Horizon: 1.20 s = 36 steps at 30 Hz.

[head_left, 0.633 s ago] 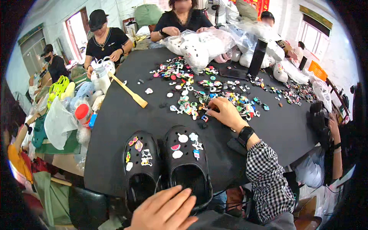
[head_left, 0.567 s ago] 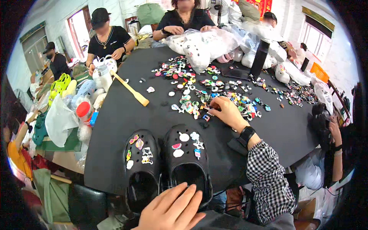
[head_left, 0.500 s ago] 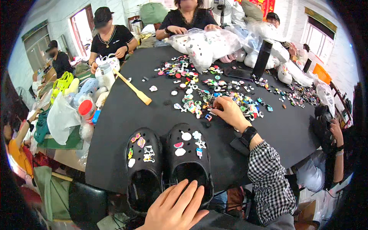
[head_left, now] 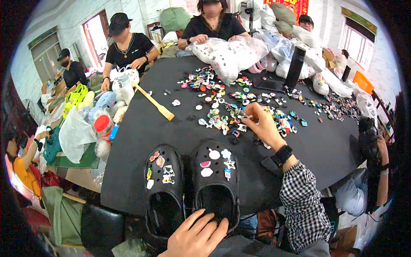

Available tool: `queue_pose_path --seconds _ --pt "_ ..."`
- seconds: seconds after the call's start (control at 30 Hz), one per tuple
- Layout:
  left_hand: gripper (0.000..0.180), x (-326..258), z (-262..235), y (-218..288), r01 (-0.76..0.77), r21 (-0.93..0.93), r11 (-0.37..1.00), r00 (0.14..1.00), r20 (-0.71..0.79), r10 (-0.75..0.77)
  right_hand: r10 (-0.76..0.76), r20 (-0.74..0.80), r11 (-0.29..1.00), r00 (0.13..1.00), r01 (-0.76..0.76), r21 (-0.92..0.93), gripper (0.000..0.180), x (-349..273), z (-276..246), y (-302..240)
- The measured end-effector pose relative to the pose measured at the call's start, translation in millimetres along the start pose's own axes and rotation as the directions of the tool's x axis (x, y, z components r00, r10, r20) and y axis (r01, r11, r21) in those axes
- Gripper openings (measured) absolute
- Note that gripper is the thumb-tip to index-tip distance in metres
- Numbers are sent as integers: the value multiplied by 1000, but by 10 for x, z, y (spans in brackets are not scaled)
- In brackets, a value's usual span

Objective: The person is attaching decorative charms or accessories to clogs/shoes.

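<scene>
Two black clogs stand side by side near the table's front edge, toes pointing away from me. Small charms dot the toes of the left clog (head_left: 164, 182) and the right clog (head_left: 216, 177): a watermelon slice, a star, a cow and others. My left hand (head_left: 198, 235) rests at the right clog's heel, its fingers apart and bent over the rim. Beyond the clogs lies a loose heap of colourful shoe charms (head_left: 218, 115). Over its near side my right hand (head_left: 264, 124) has thumb and forefinger drawn together; what sits between them is too small to make out.
A wooden stick (head_left: 154, 103) lies on the black table (head_left: 137, 132). A black cylinder (head_left: 295, 67) stands behind the charms, near bags of white clogs (head_left: 224, 64). A red-lidded jar (head_left: 102, 124) is at the left. Several people work around the table.
The view has shifted slightly. My left hand's fingers have drawn back and bent more at the clog's heel. My right hand stays over the charm heap, its fingers slightly changed in pose.
</scene>
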<state>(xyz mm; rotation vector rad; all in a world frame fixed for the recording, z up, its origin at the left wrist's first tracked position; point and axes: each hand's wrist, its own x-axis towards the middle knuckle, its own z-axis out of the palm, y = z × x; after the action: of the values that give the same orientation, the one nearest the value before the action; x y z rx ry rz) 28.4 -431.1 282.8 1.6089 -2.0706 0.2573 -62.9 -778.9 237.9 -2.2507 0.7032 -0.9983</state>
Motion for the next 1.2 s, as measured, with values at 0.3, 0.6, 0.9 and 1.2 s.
queue_pose_path --seconds 0.3,0.6,0.9,1.2 --pt "31 -64 -47 -235 -113 98 989 986 -108 123 -86 329 787 940 -139 601 17 -276 55 -618" --pt "39 -290 -126 -822 -189 151 970 977 -65 201 -478 417 830 773 243 502 14 -377 212 -834" --pt "37 -324 -204 -832 -38 82 996 989 -142 49 -545 415 791 728 282 544 17 -364 238 -840" --pt "44 -125 -375 -168 242 -725 645 932 -10 -361 -545 377 787 749 302 538 14 -426 289 -985"
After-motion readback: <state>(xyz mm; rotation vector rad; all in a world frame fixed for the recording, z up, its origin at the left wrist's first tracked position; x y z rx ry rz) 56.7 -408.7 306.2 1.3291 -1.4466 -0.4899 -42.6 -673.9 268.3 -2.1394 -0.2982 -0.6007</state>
